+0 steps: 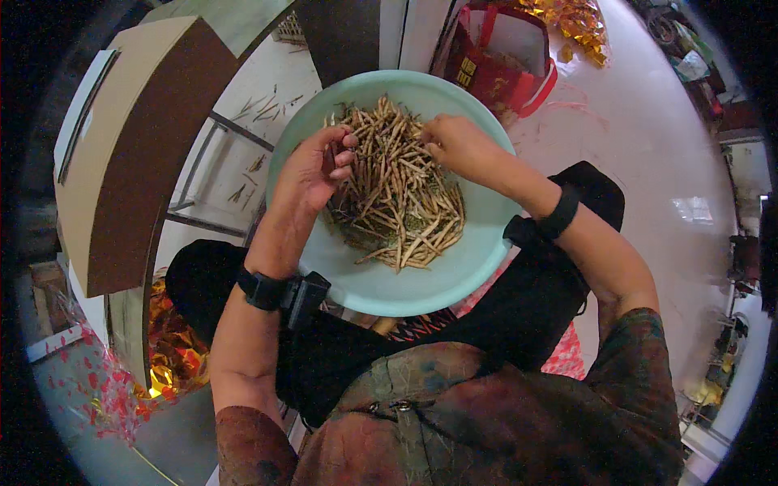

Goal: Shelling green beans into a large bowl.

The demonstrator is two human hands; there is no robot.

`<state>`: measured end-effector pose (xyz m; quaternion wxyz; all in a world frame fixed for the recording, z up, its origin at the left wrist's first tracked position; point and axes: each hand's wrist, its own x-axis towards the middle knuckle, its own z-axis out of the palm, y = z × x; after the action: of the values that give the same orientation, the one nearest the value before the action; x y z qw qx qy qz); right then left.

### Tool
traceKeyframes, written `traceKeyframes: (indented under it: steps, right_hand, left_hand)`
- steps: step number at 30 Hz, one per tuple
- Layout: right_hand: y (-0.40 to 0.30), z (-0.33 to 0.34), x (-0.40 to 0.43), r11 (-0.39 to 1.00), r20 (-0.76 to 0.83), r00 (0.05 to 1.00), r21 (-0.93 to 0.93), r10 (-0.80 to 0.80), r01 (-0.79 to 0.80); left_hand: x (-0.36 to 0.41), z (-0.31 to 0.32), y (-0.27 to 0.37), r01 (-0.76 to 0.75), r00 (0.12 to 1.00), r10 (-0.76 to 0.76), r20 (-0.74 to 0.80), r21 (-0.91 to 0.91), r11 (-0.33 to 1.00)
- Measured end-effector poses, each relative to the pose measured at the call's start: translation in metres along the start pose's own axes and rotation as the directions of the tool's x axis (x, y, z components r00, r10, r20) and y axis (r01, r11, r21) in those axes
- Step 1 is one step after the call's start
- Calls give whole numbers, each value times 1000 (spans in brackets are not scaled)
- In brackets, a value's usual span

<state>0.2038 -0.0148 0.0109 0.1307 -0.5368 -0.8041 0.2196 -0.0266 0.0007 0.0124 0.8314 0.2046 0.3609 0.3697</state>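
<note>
A wide pale green plastic basin [483,243] rests between my legs. Dried brown bean pods [395,176] are heaped inside it, with small greenish beans or bits [415,223] showing low in the pile. Over the left side of the heap is my left hand [319,159], its fingers curled and the thumb near the index finger. My right hand [456,146] is at the upper right of the heap, fingertips bunched and pointing down-left. Whether either hand has a pod between its fingers cannot be made out.
A red bag [504,67] with debris in it stands beyond the basin, near gold foil [574,27]. On the left are a large cardboard box [140,121] and a dark metal frame [206,223]. Loose pods [267,109] lie scattered on the floor.
</note>
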Motion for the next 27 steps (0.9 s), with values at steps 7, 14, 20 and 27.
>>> traceKeyframes:
  steps: [7,14,20,27]
  right_hand:
    - [30,35,3,986,31,999,-159,-38,43]
    - [27,18,7,998,29,998,-22,-50,51]
    - [-22,-28,17,500,407,912,783,38,-370]
    - [-23,-18,17,421,300,953,861,29,-284]
  left_hand:
    - [4,10,-2,46,998,-45,43,-24,999]
    - [4,6,-6,50,999,-50,2,-5,999]
    - [-3,33,-13,78,996,-69,-54,174,982]
    - [-4,37,-21,33,999,-22,-38,330,943]
